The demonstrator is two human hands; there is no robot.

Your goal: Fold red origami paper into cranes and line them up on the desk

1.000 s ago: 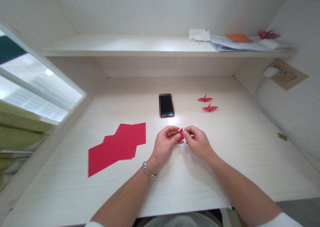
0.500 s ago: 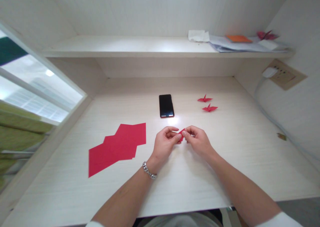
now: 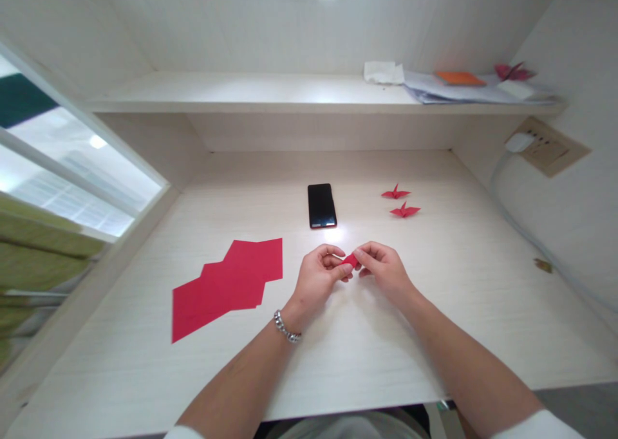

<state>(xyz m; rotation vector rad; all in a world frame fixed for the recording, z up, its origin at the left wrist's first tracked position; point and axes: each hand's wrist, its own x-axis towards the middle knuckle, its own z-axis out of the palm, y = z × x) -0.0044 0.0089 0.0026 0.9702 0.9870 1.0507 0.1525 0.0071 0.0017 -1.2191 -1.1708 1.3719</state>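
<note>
A small piece of folded red paper [image 3: 350,260] is held between my two hands above the middle of the desk. My left hand [image 3: 320,273] pinches its left side between thumb and fingers; a chain bracelet circles that wrist. On the other side, the thumb and fingers of my right hand [image 3: 381,265] grip the paper's right edge. My fingers cover part of the paper, so its full shape is hidden. To the left lie several overlapping sheets of red paper [image 3: 232,281]. Two folded red paper cranes [image 3: 396,193] sit beyond my right hand, one behind the other.
A black phone [image 3: 322,205] lies just beyond my hands. A shelf [image 3: 241,91] spans the back, bearing papers [image 3: 434,91], an orange piece [image 3: 460,78] and a pink folded paper [image 3: 514,72]. From a wall socket [image 3: 550,148], a white cable [image 3: 514,214] hangs at right.
The folded paper has turned between my fingers, its upright tip now lying lower and flatter. My right hand has shifted slightly; the other things stay in place.
</note>
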